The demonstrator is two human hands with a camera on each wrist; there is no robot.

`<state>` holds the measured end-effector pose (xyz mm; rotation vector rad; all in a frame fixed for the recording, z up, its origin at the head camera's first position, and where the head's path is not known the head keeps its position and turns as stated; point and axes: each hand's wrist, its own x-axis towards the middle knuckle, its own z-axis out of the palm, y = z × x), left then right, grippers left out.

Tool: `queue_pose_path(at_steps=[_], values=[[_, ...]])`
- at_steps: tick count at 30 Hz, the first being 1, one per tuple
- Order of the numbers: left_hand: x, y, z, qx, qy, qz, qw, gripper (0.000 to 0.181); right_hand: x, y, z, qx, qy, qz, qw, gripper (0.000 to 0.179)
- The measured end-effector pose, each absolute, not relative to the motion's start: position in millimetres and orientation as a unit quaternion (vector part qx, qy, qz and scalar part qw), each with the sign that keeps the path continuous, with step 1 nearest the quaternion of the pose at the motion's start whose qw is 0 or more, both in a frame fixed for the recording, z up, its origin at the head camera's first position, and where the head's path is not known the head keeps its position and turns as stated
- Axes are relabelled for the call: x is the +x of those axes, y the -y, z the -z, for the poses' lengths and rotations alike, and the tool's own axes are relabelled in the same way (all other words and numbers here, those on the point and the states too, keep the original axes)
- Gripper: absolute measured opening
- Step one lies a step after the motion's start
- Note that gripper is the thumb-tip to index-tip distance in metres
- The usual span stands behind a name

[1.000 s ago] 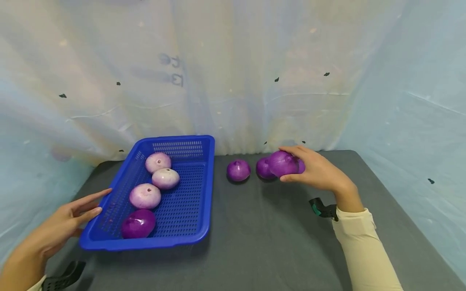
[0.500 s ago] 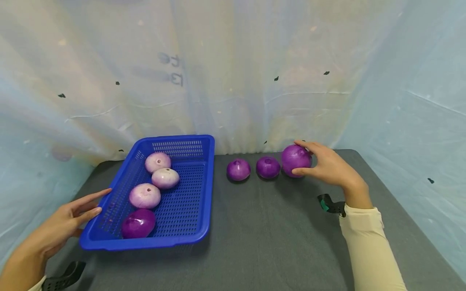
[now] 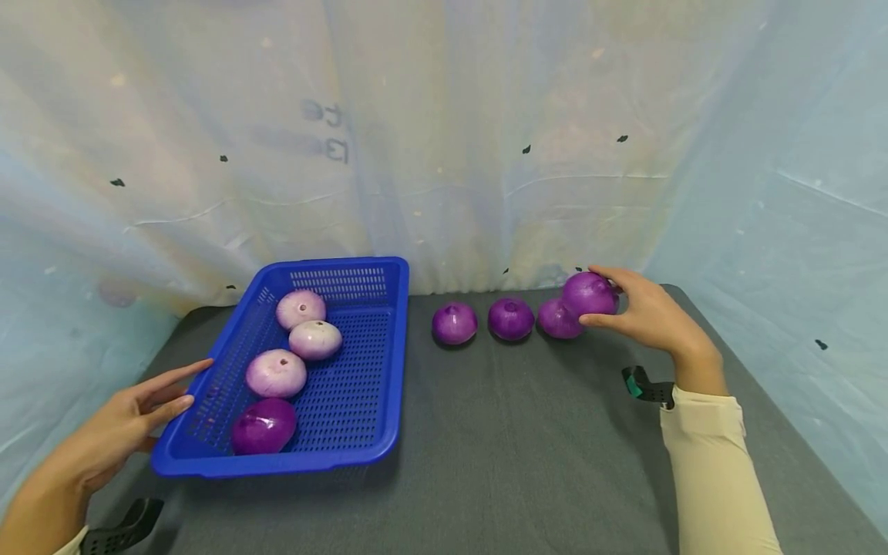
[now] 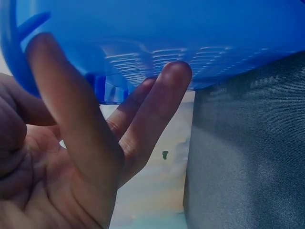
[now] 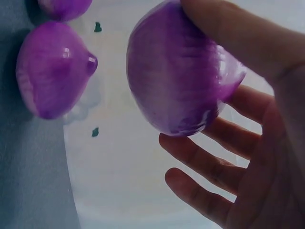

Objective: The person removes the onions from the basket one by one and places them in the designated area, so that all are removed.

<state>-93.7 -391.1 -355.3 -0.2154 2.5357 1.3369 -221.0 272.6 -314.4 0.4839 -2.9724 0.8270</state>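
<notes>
My right hand holds a shiny purple onion between thumb and fingertips, raised off the table. The right wrist view shows its pointed tip turned toward the palm, with two fingers below it apart from the onion. Just left of it, a purple onion sits at the right end of a row and is partly overlapped by the held one. My left hand touches the left rim of a blue perforated basket. In the left wrist view its fairly straight fingers rest against the basket's outer wall.
Inside the basket lie three pale, whitish-pink onions and a dark purple onion. Two other purple onions stand along the back of the dark grey table. Plastic sheeting hangs behind and at both sides.
My right hand has moved right along the row with the held onion, past the middle onion and now over the right end one. The left hand and basket have stayed put.
</notes>
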Motion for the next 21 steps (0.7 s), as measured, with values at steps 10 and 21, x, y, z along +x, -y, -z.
queue_pose_path(at_steps=[10,21], values=[[-93,391,355,-0.073,-0.875,-0.460,0.135,0.067,-223,-287,316,0.130,0.957,-0.261,0.004,0.093],[-92,394,353,-0.059,-0.864,-0.477,0.150,0.064,-230,-299,328,0.124,0.958,-0.258,0.007,0.094]])
